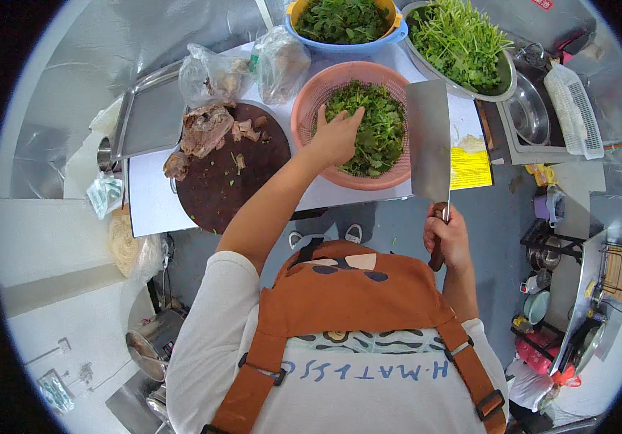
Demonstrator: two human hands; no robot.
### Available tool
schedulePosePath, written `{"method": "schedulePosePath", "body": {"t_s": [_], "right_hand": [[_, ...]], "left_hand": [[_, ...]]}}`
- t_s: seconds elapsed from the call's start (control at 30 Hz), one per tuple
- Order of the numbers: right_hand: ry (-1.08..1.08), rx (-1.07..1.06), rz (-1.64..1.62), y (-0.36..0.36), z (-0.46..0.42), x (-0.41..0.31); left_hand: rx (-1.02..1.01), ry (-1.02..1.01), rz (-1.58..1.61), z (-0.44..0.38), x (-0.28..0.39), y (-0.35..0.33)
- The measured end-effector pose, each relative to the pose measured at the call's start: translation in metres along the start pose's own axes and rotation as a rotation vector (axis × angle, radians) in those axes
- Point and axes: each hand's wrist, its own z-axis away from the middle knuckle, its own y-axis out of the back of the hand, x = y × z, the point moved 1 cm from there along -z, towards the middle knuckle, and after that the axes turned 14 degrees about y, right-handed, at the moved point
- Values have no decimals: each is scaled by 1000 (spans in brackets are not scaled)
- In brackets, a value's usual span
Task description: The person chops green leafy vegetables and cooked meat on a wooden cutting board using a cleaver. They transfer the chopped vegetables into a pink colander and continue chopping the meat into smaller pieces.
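Note:
My left hand [339, 135] rests with its fingers apart on chopped leafy greens [378, 135] inside a pink plastic colander [311, 163]. My right hand [446, 233] grips the wooden handle of a broad cleaver [429, 141], whose blade points away from me beside the colander's right rim. To the left lies a round dark cutting board [218, 190]. A large piece of cooked meat [206, 130] sits at its upper left, with a smaller lump [176, 165] at its edge and several cut meat pieces [244, 131] on it.
Behind the colander stand two plastic bags [282, 65], [213, 76] a blue basin [343, 48] of greens and a metal bowl [508, 89] of stemmed greens. A metal tray [150, 116] is at the left. A sink area with a white plastic basket [574, 108] is at the right.

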Motion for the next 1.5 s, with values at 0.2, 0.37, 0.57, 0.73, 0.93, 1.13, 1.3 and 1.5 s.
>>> {"method": "schedulePosePath", "body": {"t_s": [0.2,0.37,0.57,0.73,0.93,1.13,1.3,1.5], "right_hand": [[-23,-23,-18,2,-11,4],[-76,-33,3,-4,-18,-1],[-64,-82,45,-10,-33,1],[21,-43,-5,-20,-31,1],[125,251,-111,-4,-9,-3],[155,344,-233,74,-10,-11],[190,371,-133,158,-50,-32],[143,279,-127,260,-91,-53]], "left_hand": [[-448,232,1207,-11,21,58],[-163,87,510,6,-4,31],[-16,265,499,13,-15,54],[-280,424,538,4,-34,63],[200,404,810,-30,-36,52],[-39,255,593,-64,8,40],[86,266,483,-120,66,15],[185,168,326,-199,143,-16]]}}
